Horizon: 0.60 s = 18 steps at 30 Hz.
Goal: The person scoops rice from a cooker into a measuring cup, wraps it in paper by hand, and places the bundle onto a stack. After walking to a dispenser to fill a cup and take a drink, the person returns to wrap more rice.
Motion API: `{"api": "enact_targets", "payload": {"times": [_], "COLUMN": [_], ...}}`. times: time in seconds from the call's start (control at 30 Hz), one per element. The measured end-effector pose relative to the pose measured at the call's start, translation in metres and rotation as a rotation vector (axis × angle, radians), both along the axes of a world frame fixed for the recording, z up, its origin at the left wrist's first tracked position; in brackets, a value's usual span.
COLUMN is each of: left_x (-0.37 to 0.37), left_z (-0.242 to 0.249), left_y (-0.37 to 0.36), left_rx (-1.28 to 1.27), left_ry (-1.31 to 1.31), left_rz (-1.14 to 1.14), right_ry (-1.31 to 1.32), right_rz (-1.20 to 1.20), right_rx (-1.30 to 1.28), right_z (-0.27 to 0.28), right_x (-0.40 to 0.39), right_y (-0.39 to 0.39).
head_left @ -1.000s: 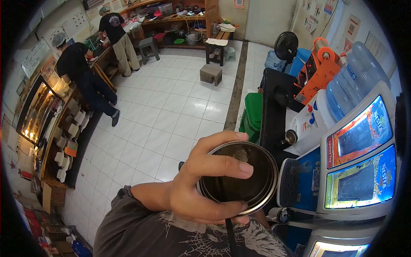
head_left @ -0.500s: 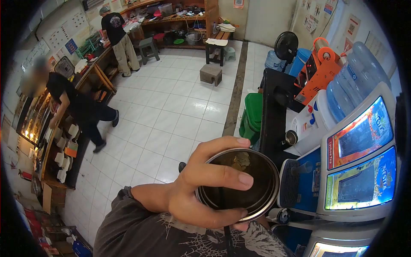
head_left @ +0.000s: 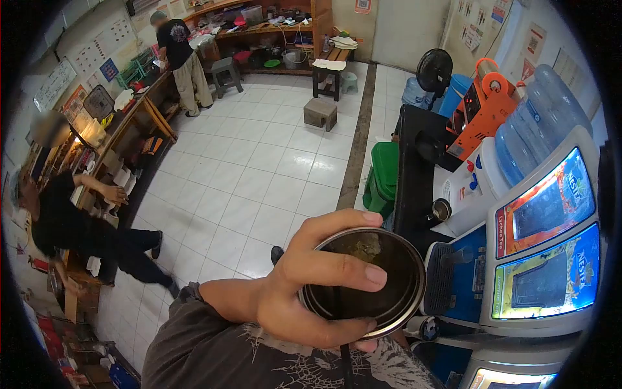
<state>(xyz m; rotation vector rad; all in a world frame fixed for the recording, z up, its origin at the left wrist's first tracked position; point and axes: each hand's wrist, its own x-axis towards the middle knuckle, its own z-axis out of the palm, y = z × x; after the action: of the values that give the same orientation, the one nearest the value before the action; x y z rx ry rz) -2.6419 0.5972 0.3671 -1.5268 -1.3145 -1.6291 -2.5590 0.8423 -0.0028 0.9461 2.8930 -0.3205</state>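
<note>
My left hand (head_left: 311,279) reaches in from the left and is closed over a round metal cup (head_left: 392,305), its fingers across the mouth and rim. The cup has a shiny rim and a dark brown inside, with a pale lump near the far side. It is held in front of my chest, above my dark printed shirt (head_left: 291,356). Below the cup a fingertip and a strip of skin show, perhaps of my right hand (head_left: 368,346); the rest of that hand is hidden.
Right of the cup stand lit drink dispensers (head_left: 547,272) with a drip tray (head_left: 440,275), a water jug (head_left: 544,123) and an orange machine (head_left: 476,110). A green bin (head_left: 383,172) is beyond. A co-worker (head_left: 71,214) bends at the left counter; another person (head_left: 178,58) stands farther back.
The nearer co-worker has moved toward me along the left counter and bends lower, one arm reaching down. My left hand and the cup have barely shifted.
</note>
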Motion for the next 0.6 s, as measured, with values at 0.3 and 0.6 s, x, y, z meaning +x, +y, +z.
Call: {"api": "enact_targets", "payload": {"times": [0.3, 0.6], "left_x": [0.004, 0.002], "left_z": [0.0, 0.002], "left_y": [0.004, 0.001], "left_rx": [0.072, 0.073], "left_ry": [-0.002, 0.01], "left_rz": [0.006, 0.009], "right_ry": [-0.041, -0.026], "right_rz": [-0.011, -0.001], "right_rx": [-0.006, -0.012], "right_z": [0.017, 0.015], "right_x": [-0.002, -0.001], "right_y": [-0.005, -0.004]}}
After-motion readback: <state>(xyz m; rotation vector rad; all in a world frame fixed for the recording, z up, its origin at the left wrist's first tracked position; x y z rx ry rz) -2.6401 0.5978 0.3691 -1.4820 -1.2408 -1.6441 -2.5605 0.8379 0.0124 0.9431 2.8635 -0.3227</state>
